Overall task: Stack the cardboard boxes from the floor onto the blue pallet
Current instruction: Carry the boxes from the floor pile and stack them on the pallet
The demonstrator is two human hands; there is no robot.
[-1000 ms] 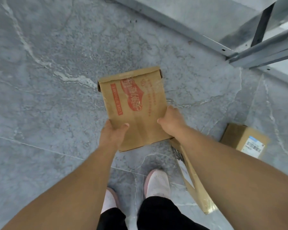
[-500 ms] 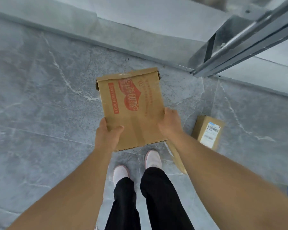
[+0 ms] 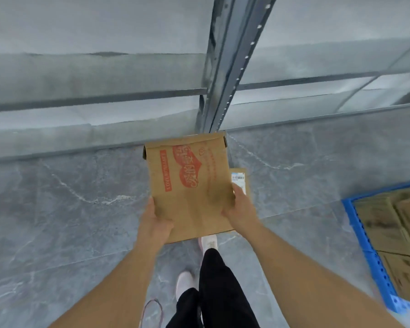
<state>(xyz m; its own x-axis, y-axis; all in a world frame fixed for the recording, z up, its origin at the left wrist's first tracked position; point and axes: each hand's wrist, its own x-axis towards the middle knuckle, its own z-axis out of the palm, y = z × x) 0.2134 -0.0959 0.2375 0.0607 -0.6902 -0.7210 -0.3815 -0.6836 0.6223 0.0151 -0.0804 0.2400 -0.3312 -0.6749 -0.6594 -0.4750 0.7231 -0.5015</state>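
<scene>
Floor (image 3: 57,233) was grey marble-looking tile with loads of open room on my left side and in front, right up to the low ledge under the metal shelving upright (image 3: 225,74). On my right the blue pallet (image 3: 365,247) cut into the space, its near edge running down the side of the view, and it already had flat cardboard boxes (image 3: 388,223) lying on it side by side.

I had the printed cardboard box (image 3: 189,183) up off the floor, held out in front of me at about waist level, red lettering facing up. My left hand (image 3: 155,223) gripped the near left corner, thumb on top, fingers wrapped underneath. My right hand (image 3: 240,213) held the right edge the same way, fingers curled under it.

Another small box with a white label (image 3: 239,179) sat on the floor just past my right hand, mostly hidden behind the one I was carrying. Couldn't tell what was inside either.
</scene>
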